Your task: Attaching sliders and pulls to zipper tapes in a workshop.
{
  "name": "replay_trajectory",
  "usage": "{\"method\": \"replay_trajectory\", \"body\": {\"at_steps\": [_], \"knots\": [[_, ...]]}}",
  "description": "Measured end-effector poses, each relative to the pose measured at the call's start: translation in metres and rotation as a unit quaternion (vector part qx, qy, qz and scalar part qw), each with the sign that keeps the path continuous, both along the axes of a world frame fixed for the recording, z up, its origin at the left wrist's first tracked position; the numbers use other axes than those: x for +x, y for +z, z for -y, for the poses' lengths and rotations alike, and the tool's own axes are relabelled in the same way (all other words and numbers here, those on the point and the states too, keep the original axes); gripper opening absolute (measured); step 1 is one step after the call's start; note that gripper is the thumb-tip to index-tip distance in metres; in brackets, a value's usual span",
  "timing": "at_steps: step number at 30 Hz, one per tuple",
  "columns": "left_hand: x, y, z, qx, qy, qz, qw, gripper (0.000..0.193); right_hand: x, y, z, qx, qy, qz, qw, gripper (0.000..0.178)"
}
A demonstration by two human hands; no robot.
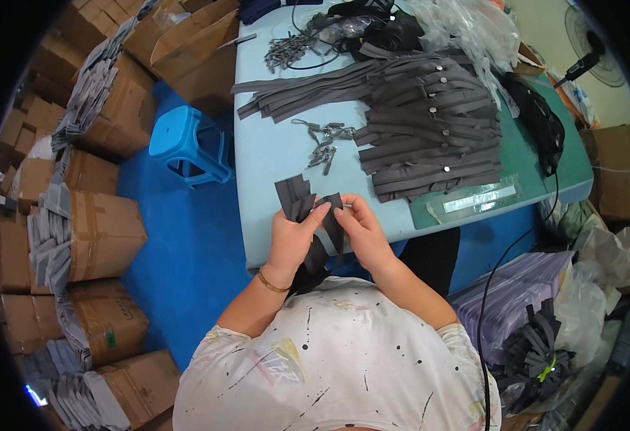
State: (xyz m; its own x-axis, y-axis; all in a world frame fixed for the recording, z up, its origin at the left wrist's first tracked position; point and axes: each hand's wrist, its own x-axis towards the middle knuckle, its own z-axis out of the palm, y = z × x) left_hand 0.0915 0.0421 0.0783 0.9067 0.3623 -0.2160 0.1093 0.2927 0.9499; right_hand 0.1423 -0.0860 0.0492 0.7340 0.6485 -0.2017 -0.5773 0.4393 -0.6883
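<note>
Close to the table's near edge, my left hand (pixel 290 237) is closed round a small bunch of dark grey zipper tapes (pixel 292 194), their ends fanned upward. My right hand (pixel 365 228) pinches one dark zipper tape (pixel 334 228) between thumb and fingers, with the left thumb touching its upper end. The lower lengths hang toward my lap. Just beyond my hands lies a loose group of small metal zipper pulls with dark cords (pixel 322 147). A broad stack of dark grey zipper tapes (pixel 430 118) covers the right part of the table, with round silvery pieces on top.
The pale table (pixel 272 151) has a green mat (pixel 570 161) at its right. More pulls (pixel 286 52) and clear plastic bags (pixel 465 29) lie farther back. A blue stool (pixel 185 144) and cardboard boxes (pixel 106 230) stand left. A black cable (pixel 481 323) hangs at my right.
</note>
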Motion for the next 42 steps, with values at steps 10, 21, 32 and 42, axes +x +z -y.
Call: {"method": "replay_trajectory", "body": {"at_steps": [10,21,32,42], "knots": [[-0.006,0.021,-0.005,0.441,-0.032,0.128,0.888,0.011,0.027,0.036,0.014,-0.242,-0.093,0.525,0.810,0.016],[-0.009,0.001,-0.007,0.678,0.000,0.234,0.697,0.035,0.015,0.012,0.004,-0.101,-0.010,0.134,0.986,0.016],[-0.001,0.007,-0.025,-0.020,-0.015,0.083,0.996,0.019,0.058,0.012,-0.014,-0.364,-0.033,0.393,0.844,0.017],[0.021,-0.012,-0.034,0.009,-0.034,-0.022,0.999,0.019,0.129,-0.010,-0.038,-0.460,-0.093,0.690,0.551,0.019]]}}
